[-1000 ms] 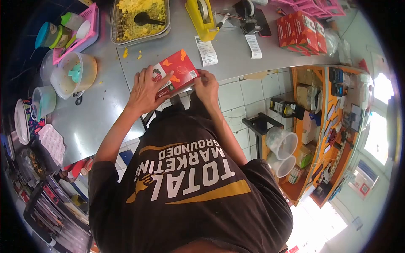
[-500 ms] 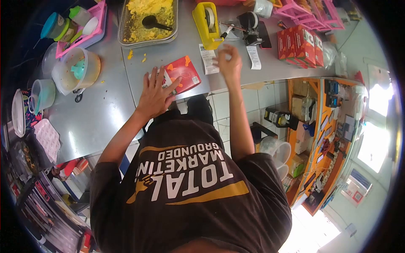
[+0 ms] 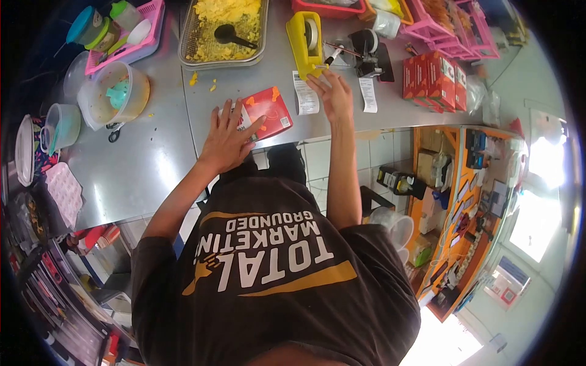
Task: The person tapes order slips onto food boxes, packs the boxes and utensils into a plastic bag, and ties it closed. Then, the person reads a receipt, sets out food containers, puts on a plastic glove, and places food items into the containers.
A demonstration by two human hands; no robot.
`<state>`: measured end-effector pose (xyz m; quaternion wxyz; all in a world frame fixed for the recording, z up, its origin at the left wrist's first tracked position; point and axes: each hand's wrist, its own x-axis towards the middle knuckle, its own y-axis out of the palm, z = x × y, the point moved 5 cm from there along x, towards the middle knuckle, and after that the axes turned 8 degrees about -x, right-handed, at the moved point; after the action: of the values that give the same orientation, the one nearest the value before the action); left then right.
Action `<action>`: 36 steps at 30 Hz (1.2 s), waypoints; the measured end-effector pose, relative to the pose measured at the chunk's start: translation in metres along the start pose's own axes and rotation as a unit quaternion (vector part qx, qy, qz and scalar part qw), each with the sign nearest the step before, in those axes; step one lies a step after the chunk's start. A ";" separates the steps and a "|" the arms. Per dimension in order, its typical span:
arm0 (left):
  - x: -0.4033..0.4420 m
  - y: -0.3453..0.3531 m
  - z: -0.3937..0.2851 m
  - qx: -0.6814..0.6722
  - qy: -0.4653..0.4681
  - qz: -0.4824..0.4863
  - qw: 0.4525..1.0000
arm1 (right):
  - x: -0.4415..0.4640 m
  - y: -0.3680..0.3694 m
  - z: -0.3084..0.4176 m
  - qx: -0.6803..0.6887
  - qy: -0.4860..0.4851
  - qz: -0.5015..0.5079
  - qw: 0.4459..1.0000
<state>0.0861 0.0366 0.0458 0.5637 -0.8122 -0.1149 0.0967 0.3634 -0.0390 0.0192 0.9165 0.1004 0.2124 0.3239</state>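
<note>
A red box with a white-and-black printed end lies on the steel table near its front edge. My left hand rests on the box's left part with its fingers spread. My right hand is raised at the front end of the yellow tape dispenser, fingers apart and slightly curled; its fingertips are at the dispenser's cutting end. Whether they touch tape is too small to tell. Two printed paper slips, a left one and a right one, lie on either side of my right hand.
A wire-mesh tray of yellow food with a black scoop stands at the back. Several red boxes stand at the right, near a black tape dispenser. Plastic tubs and scissors are at the left.
My right hand has left the box's right end and moved up and right to the yellow dispenser. The box now lies flatter on the table under my left hand.
</note>
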 end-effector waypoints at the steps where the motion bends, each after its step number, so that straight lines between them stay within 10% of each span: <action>1: 0.000 0.001 0.000 -0.005 -0.004 0.005 1.000 | -0.002 -0.007 -0.010 0.032 -0.020 -0.006 0.999; 18: 0.002 0.010 -0.012 -0.027 -0.071 -0.036 0.996 | -0.074 -0.026 -0.033 -0.222 -0.027 -0.050 0.973; 21: -0.001 0.010 -0.012 -0.021 -0.083 -0.022 0.996 | -0.062 -0.042 -0.026 -0.414 -0.181 -0.185 0.873; 30: 0.009 -0.008 -0.031 -0.071 -0.054 -0.064 0.994 | -0.054 -0.038 -0.033 -0.270 0.015 -0.133 0.953; 33: 0.014 -0.004 -0.032 -0.224 -0.066 -0.158 0.960 | -0.088 -0.013 -0.010 -0.206 -0.012 -0.117 0.972; 35: 0.019 0.024 -0.020 -0.607 -0.229 -0.091 0.756 | -0.106 0.018 -0.004 -0.135 -0.067 -0.059 0.987; 36: 0.024 0.021 -0.018 -0.605 -0.232 -0.092 0.756 | -0.110 0.026 -0.006 -0.133 -0.065 -0.056 0.987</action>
<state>0.1161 0.0206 0.0320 -0.0833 -0.9223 -0.3505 0.1401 0.2693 -0.0886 0.0577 0.9503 -0.0139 0.1127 0.2900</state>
